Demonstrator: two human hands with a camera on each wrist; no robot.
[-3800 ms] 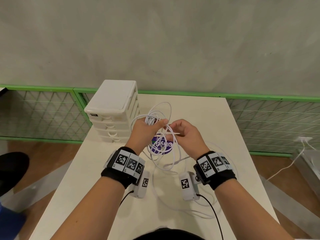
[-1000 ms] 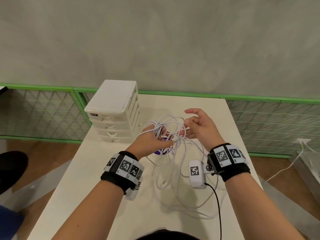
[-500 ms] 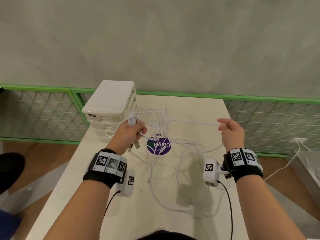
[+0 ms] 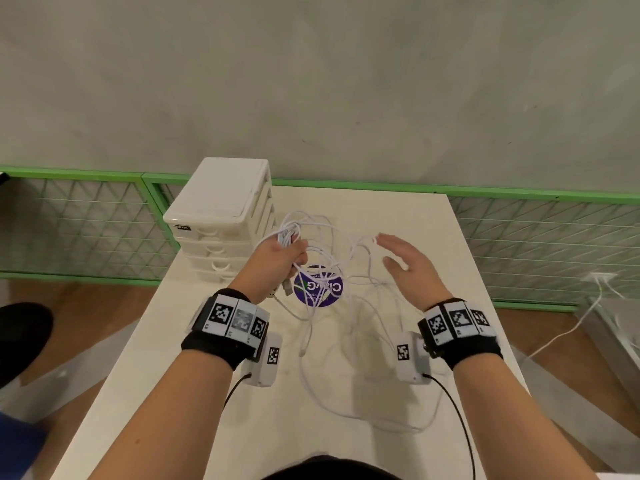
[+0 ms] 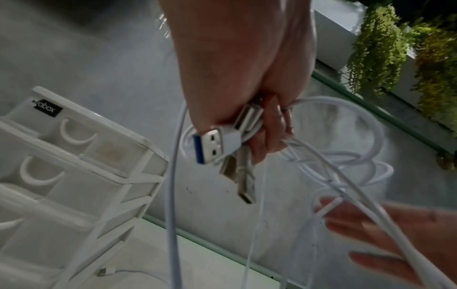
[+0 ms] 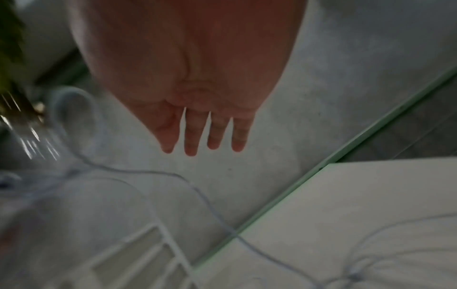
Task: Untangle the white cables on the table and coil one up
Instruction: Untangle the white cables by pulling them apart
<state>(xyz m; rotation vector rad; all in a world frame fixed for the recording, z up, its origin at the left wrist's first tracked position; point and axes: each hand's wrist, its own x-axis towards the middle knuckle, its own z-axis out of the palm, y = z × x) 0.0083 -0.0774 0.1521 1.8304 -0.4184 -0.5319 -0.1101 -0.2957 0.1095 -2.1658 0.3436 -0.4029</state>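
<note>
My left hand [image 4: 282,258] grips a bunch of white cables [image 4: 322,251] above the table, beside the drawer unit. In the left wrist view my left hand [image 5: 259,125] is curled round several USB plugs [image 5: 215,145], and loops trail down to the right. Loose strands [image 4: 346,386] sag to the table [image 4: 194,368] and lie in a wide loop near its front. My right hand [image 4: 403,263] hovers flat with straight fingers, to the right of the tangle, holding nothing. The right wrist view shows my right hand [image 6: 205,135] with its fingers [image 6: 190,140] extended above a thin strand [image 6: 202,195].
A white plastic drawer unit [image 4: 225,216] stands at the table's back left, close to my left hand. A round purple sticker [image 4: 320,287] lies under the tangle. Green-framed mesh panels [image 4: 540,244] border the far side. Another white lead [image 4: 568,327] runs across the floor at right.
My right hand has let go of the strand it was pulling rightward, opened flat and moved back toward the tangle. The taut strand has gone slack. My left hand still holds the bunch.
</note>
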